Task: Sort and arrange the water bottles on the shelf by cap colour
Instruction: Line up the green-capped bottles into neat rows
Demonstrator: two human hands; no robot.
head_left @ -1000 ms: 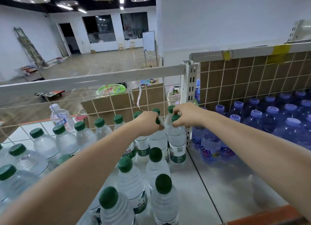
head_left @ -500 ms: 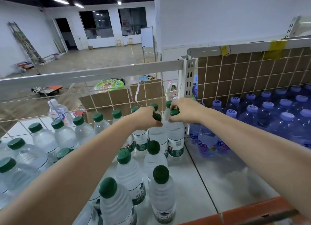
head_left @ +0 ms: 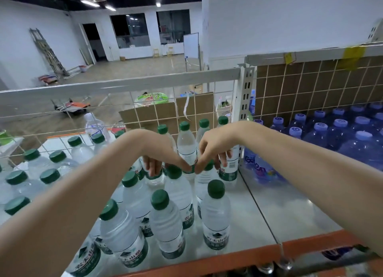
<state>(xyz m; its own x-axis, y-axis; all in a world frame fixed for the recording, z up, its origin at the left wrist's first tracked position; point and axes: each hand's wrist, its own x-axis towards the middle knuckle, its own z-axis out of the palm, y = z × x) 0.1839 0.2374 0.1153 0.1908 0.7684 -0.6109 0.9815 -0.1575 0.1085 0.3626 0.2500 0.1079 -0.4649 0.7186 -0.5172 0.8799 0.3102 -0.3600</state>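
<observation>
Clear water bottles with green caps [head_left: 215,214] fill the left bay of the white shelf [head_left: 259,214]. Blue bottles with lilac caps [head_left: 342,135] fill the right bay. My left hand [head_left: 159,152] reaches down over the middle rows, and its fingers curl round the top of one green-capped bottle [head_left: 155,180], hiding the cap. Just to its right, my right hand [head_left: 213,146] pinches the neck of another green-capped bottle [head_left: 205,179]. The two thumbs almost touch between these bottles. A back row of green-capped bottles [head_left: 186,144] stands just behind both hands.
A wire grid [head_left: 145,115] backs the left bay, and a slotted white post [head_left: 245,94] divides the bays. An orange rail [head_left: 228,258] edges the shelf front. Bare shelf lies right of the front bottles. Behind the grid stand a cardboard box [head_left: 165,115] and one loose bottle [head_left: 93,127].
Both hands have left the caps of the back-row bottles, come nearer and lower, and now hold two bottles in the row in front. The camera has tilted down.
</observation>
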